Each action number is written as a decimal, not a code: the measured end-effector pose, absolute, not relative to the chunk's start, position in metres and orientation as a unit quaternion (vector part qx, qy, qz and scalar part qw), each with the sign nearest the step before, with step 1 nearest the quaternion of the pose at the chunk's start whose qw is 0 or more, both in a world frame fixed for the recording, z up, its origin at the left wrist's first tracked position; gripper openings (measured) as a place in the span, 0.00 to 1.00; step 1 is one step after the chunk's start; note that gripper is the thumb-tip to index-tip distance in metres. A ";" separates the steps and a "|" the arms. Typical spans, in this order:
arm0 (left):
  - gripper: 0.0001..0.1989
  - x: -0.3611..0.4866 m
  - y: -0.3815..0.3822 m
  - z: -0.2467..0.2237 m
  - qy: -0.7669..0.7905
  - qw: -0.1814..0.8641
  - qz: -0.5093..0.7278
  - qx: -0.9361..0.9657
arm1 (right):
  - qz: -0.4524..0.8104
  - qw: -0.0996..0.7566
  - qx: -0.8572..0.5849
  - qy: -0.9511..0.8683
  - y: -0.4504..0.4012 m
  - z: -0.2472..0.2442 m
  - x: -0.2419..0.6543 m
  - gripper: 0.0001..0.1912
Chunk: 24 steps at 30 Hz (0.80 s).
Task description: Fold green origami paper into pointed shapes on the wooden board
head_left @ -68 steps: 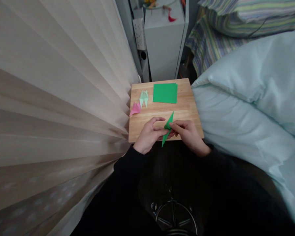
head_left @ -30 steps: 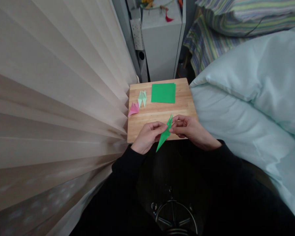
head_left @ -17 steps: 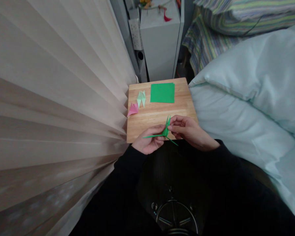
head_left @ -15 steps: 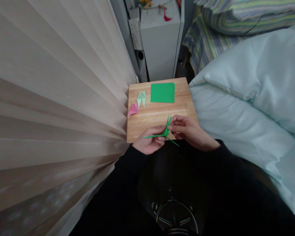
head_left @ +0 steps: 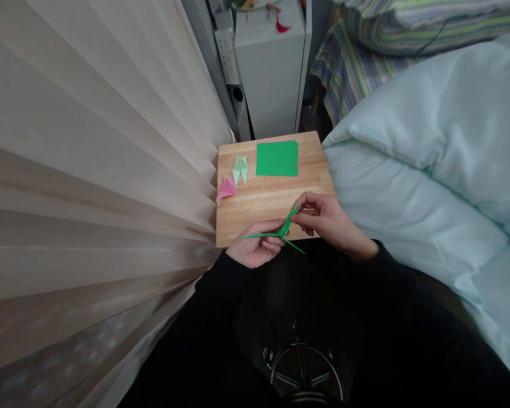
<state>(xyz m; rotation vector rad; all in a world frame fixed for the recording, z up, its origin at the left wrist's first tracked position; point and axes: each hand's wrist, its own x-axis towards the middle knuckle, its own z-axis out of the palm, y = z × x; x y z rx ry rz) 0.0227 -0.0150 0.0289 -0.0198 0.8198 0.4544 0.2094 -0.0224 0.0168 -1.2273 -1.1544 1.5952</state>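
- So the green folded paper is held between both hands, right around the 6 o'clock edge of the wooden tabletop.
- Left hand is gripping its lower part, and one skinny green spike runs across that hand toward 9 o'clock. Another pokes out toward 4.
- Right hand has the upper bit pinched in its fingers, on the 1 o'clock side.
- Stack of flat green sheets sits at 12 o'clock from the folded one.
- Mint folded paper is at 11, pink folded paper at 10, super close together, can't tell if they touch.
- Around the tabletop: white cabinet at 12, curtain at 9, puffy pale-blue duvet at 3.
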 end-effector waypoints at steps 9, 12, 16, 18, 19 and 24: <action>0.12 0.024 -0.015 0.028 0.389 0.897 0.210 -0.029 | 0.571 0.396 -0.481 -0.534 -0.023 0.021 0.211 0.09; 0.11 0.024 -0.016 0.029 0.380 0.902 0.196 -0.057 | 0.536 0.396 -0.491 -0.561 -0.023 0.023 0.210 0.07; 0.10 0.024 -0.016 0.029 0.370 0.904 0.198 -0.082 | 0.509 0.378 -0.504 -0.586 -0.023 0.024 0.211 0.05; 0.09 0.025 -0.017 0.027 0.372 0.903 0.203 -0.071 | 0.508 0.363 -0.508 -0.594 -0.024 0.024 0.212 0.05; 0.08 0.025 -0.017 0.026 0.376 0.901 0.206 -0.059 | 0.510 0.356 -0.506 -0.598 -0.024 0.024 0.212 0.04; 0.03 0.024 -0.018 0.019 0.422 0.875 0.234 0.042 | 0.515 0.345 -0.488 -0.614 -0.022 0.024 0.216 0.05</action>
